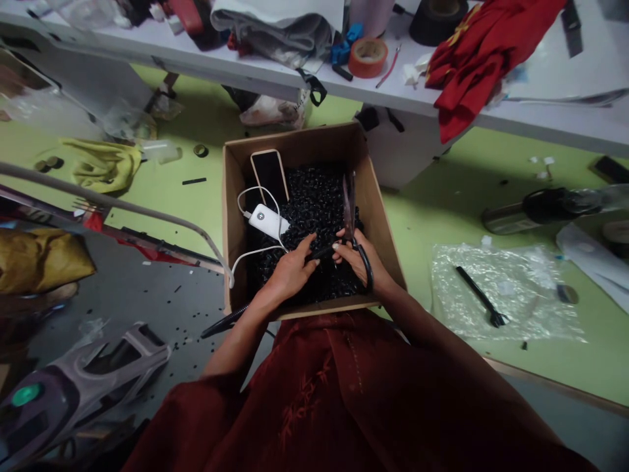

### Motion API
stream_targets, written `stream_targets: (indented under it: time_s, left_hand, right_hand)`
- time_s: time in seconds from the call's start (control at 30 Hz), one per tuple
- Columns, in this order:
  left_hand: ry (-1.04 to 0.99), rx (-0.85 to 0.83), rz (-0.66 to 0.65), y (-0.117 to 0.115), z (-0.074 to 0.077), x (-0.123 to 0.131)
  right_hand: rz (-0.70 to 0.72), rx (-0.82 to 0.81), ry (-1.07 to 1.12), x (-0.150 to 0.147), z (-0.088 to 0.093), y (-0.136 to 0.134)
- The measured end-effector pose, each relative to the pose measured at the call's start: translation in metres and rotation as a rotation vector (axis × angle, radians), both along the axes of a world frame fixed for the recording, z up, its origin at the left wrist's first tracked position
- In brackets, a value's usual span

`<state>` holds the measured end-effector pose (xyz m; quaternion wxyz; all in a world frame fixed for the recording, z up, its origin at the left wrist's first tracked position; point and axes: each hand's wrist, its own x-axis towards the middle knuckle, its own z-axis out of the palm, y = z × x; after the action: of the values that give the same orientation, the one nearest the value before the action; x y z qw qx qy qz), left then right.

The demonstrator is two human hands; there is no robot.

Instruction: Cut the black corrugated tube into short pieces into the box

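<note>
A cardboard box [378, 216] rests in front of my lap, filled with small black pieces [314, 196]. My right hand [354, 259] is closed round the black handles of a pair of scissors [350, 210], blades pointing away from me over the pieces. My left hand [289, 270] lies on the black pieces beside it, fingers curled and pinching a thin black strip [322, 252] that runs toward the scissors. A phone [269, 176] leans in the box's far left corner. A white power bank [268, 219] with a white cable lies beside it.
A white workbench [540, 98] at the back carries red cloth [481, 46], a roll of orange tape [367, 58] and grey fabric. On the green floor to the right lies clear plastic sheet [506, 292] with a black tool [479, 295]. Yellow cloth [103, 164] lies left.
</note>
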<state>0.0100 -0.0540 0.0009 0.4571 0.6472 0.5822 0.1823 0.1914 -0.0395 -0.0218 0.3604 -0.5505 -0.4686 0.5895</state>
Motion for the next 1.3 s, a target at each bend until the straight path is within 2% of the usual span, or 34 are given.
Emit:
stream_targets:
  time_s: [0.2, 0.37, 0.5, 0.6, 0.7, 0.83, 0.97, 1.1, 1.3]
  left_hand:
    - [0.194, 0.059, -0.082, -0.007, 0.017, 0.007]
    - [0.335, 0.083, -0.165, -0.022, 0.043, 0.000]
    - [0.139, 0.065, -0.195, -0.039, 0.065, -0.023]
    - [-0.024, -0.072, -0.201, -0.052, 0.081, -0.041]
    - [-0.155, -0.238, -0.230, -0.064, 0.090, -0.058]
    - [-0.307, -0.411, -0.205, -0.078, 0.087, -0.075]
    - [-0.437, -0.464, -0.142, -0.085, 0.075, -0.070]
    - [-0.661, -0.495, -0.028, -0.079, 0.062, -0.038]
    - [-1.000, -0.536, 0.121, -0.049, 0.048, 0.016]
  right_hand:
    - [-0.031, 0.032, 0.091, -0.004, 0.000, 0.003]
    - [-0.017, 0.049, 0.179, 0.000, 0.020, 0.004]
    - [-0.005, 0.113, 0.260, 0.006, 0.036, 0.003]
    - [-0.013, 0.097, 0.318, 0.009, 0.043, 0.005]
    - [-0.027, 0.073, 0.375, 0.009, 0.048, 0.007]
    - [0.005, 0.082, 0.387, 0.009, 0.054, 0.010]
    - [0.022, 0.122, 0.315, 0.013, 0.057, 0.018]
    - [0.029, 0.188, 0.229, 0.023, 0.061, 0.033]
    - [0.072, 0.305, 0.191, 0.046, 0.081, 0.047]
